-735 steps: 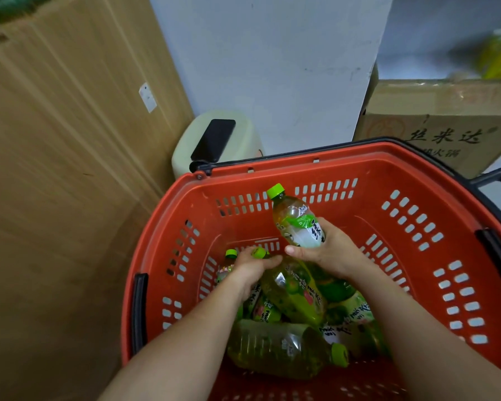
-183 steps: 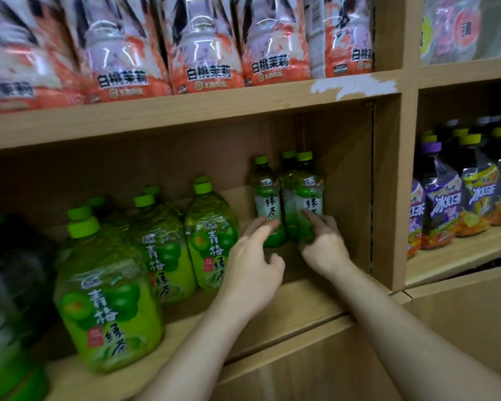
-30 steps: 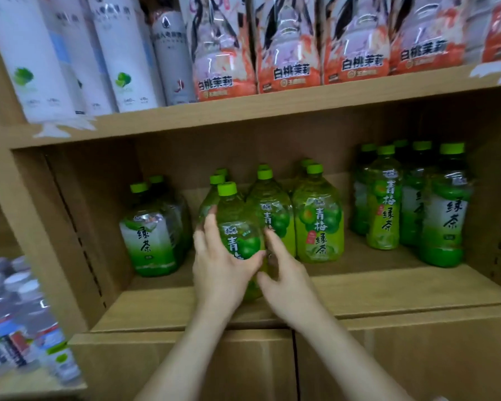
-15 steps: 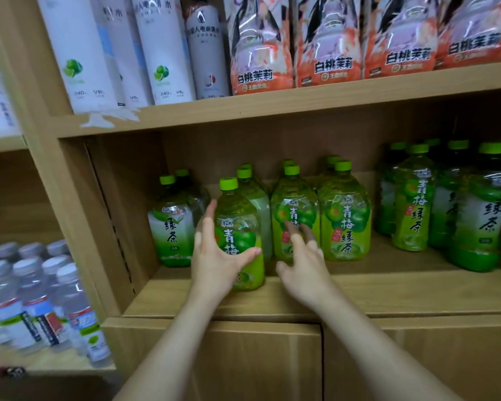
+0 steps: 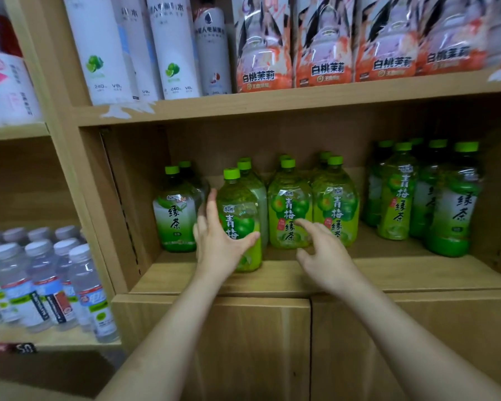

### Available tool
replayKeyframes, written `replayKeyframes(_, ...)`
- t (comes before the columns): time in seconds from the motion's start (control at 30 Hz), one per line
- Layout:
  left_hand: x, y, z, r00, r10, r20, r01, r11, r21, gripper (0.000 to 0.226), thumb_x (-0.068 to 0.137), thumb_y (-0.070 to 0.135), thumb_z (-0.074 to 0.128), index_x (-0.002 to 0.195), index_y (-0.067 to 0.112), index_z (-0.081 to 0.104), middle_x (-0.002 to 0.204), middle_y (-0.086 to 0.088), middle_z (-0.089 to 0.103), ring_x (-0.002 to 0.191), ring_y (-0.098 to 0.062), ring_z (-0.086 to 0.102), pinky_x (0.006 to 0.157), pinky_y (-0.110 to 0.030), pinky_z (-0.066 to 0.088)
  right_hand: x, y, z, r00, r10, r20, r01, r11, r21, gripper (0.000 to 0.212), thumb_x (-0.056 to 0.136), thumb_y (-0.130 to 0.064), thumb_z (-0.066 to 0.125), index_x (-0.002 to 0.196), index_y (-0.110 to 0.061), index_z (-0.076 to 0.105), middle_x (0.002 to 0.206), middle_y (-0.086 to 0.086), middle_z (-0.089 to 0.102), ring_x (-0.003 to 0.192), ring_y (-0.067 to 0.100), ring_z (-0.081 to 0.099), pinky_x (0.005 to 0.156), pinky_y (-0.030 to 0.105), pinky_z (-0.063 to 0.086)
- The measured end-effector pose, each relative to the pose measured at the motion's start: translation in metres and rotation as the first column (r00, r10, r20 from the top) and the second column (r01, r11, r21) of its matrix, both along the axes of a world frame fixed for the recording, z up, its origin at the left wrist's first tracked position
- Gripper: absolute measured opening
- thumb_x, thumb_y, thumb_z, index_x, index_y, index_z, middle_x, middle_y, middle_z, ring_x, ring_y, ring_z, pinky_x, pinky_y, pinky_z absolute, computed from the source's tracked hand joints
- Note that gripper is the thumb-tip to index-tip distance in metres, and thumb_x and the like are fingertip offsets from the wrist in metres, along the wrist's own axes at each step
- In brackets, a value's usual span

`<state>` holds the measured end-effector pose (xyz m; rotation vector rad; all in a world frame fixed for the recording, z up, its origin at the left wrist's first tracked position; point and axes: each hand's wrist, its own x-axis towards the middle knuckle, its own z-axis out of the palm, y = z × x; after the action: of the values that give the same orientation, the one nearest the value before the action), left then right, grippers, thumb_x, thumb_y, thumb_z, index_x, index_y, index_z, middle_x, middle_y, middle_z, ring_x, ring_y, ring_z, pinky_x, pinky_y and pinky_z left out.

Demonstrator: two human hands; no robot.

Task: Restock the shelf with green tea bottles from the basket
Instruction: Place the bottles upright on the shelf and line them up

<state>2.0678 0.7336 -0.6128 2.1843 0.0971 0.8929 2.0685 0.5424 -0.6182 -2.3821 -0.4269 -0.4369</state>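
A large green tea bottle [image 5: 239, 195] with a green cap stands upright at the front of the wooden shelf [image 5: 417, 273]. My left hand [image 5: 218, 244] wraps its left side, with the thumb across the label. My right hand [image 5: 321, 256] hovers off the bottle with spread fingers, just in front of the neighbouring large bottle [image 5: 289, 204]. Another large bottle [image 5: 336, 209] stands to the right of that one, with more behind. A white-labelled green tea bottle [image 5: 175, 215] stands at the left. Several slimmer green tea bottles [image 5: 451, 209] fill the right end. The basket is out of view.
The shelf above holds white bottles [image 5: 104, 47] and orange-labelled peach tea bottles [image 5: 321, 44]. Several water bottles [image 5: 41, 273] sit in the lower left bay. Wooden cabinet doors [image 5: 243, 342] close off the space below. Bare shelf board lies in front of the rows.
My right hand has come off the front bottle and moved right with its fingers spread. My left hand stays on the bottle. The view has shifted left.
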Motion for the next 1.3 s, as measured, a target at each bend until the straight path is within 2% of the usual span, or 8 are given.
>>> replayKeyframes(0.17, -0.042, -0.045, 0.003, 0.933, -0.136, 0.334, 0.083, 0.982, 0.168, 0.052, 0.087, 0.017, 0.060, 0.137, 0.017, 0.046, 0.134, -0.006, 0.049, 0.123, -0.019, 0.044, 0.105, -0.036, 0.038, -0.041, -0.057, 0.014, 0.995, -0.069, 0.069, 0.075, 0.993, -0.091, 0.042, 0.086, -0.016, 0.056, 0.127, -0.024, 0.057, 0.112, 0.000, 0.067, 0.102, 0.022, 0.062, 0.091, 0.036, 0.048)
replayKeyframes(0.27, -0.062, -0.081, 0.004, 0.881, -0.383, 0.277, 0.334, 0.919, 0.209, 0.037, 0.091, 0.015, 0.048, 0.127, 0.017, 0.058, 0.111, 0.001, 0.064, 0.094, -0.008, 0.058, 0.080, -0.026, 0.048, -0.066, -0.092, 0.024, 0.994, -0.102, 0.044, 0.108, 0.982, -0.158, 0.036, 0.089, -0.020, 0.056, 0.125, -0.025, 0.059, 0.106, -0.002, 0.069, 0.099, 0.019, 0.063, 0.090, 0.038, 0.050)
replayKeyframes(0.4, -0.070, -0.122, -0.001, 0.816, -0.546, 0.191, 0.516, 0.836, 0.185, 0.028, 0.092, 0.021, 0.048, 0.113, 0.020, 0.068, 0.082, 0.007, 0.070, 0.056, 0.004, 0.049, 0.054, -0.016, 0.035, -0.089, -0.133, 0.030, 0.982, -0.188, 0.018, 0.185, 0.935, -0.303, 0.029, 0.091, -0.022, 0.055, 0.119, -0.025, 0.062, 0.100, -0.007, 0.068, 0.094, 0.015, 0.063, 0.084, 0.031, 0.051)
replayKeyframes(0.73, -0.070, -0.242, -0.045, 0.499, -0.866, -0.040, 0.845, 0.475, 0.245, 0.032, 0.086, 0.007, 0.045, 0.102, 0.015, 0.071, 0.101, -0.003, 0.070, 0.094, -0.016, 0.062, 0.086, -0.027, 0.049, -0.178, -0.257, -0.008, 0.812, -0.532, -0.239, 0.349, 0.771, -0.533, 0.016, 0.087, -0.034, 0.062, 0.098, -0.043, 0.058, 0.087, -0.018, 0.067, 0.079, -0.003, 0.064, 0.075, 0.014, 0.048)
replayKeyframes(0.87, -0.081, -0.308, -0.061, 0.309, -0.949, -0.059, 0.938, 0.294, 0.184, 0.026, 0.083, 0.007, 0.049, 0.093, 0.014, 0.073, 0.094, -0.003, 0.070, 0.089, -0.015, 0.062, 0.082, -0.023, 0.046, -0.244, -0.307, -0.031, 0.690, -0.686, -0.232, 0.552, 0.705, -0.445, 0.011, 0.076, -0.044, 0.068, 0.080, -0.052, 0.061, 0.075, -0.018, 0.070, 0.074, -0.006, 0.063, 0.068, 0.017, 0.051)
replayKeyframes(1.0, -0.106, -0.367, -0.076, 0.173, -0.983, -0.062, 0.984, 0.170, 0.050, 0.024, 0.082, 0.005, 0.053, 0.087, 0.015, 0.075, 0.089, 0.001, 0.074, 0.086, -0.012, 0.065, 0.080, -0.019, 0.046, -0.307, -0.330, -0.034, 0.542, -0.812, -0.218, 0.747, 0.584, -0.317, 0.016, 0.082, -0.027, 0.071, 0.098, -0.029, 0.068, 0.080, -0.014, 0.071, 0.078, -0.015, 0.060, 0.065, 0.005, 0.044)
replayKeyframes(1.17, -0.142, -0.428, -0.102, 0.037, -0.992, -0.124, 0.991, 0.052, -0.123, 0.019, 0.084, 0.020, 0.053, 0.085, 0.027, 0.071, 0.081, 0.008, 0.073, 0.082, -0.011, 0.068, 0.078, -0.029, 0.053, -0.370, -0.352, -0.037, 0.390, -0.901, -0.190, 0.888, 0.422, -0.181, 0.016, 0.083, -0.028, 0.070, 0.099, -0.024, 0.069, 0.086, 0.000, 0.075, 0.079, 0.010, 0.069, 0.081, 0.029, 0.053)
replayKeyframes(1.3, -0.168, -0.468, -0.117, -0.030, -0.985, -0.172, 0.986, -0.002, -0.164, 0.023, 0.089, 0.012, 0.058, 0.082, 0.031, 0.067, 0.068, 0.015, 0.067, 0.069, 0.001, 0.063, 0.069, -0.020, 0.046, -0.396, -0.375, -0.061, 0.326, -0.937, -0.124, 0.927, 0.343, -0.153, 0.011, 0.084, -0.025, 0.069, 0.093, -0.019, 0.072, 0.081, 0.000, 0.074, 0.074, 0.011, 0.067, 0.071, 0.022, 0.048)
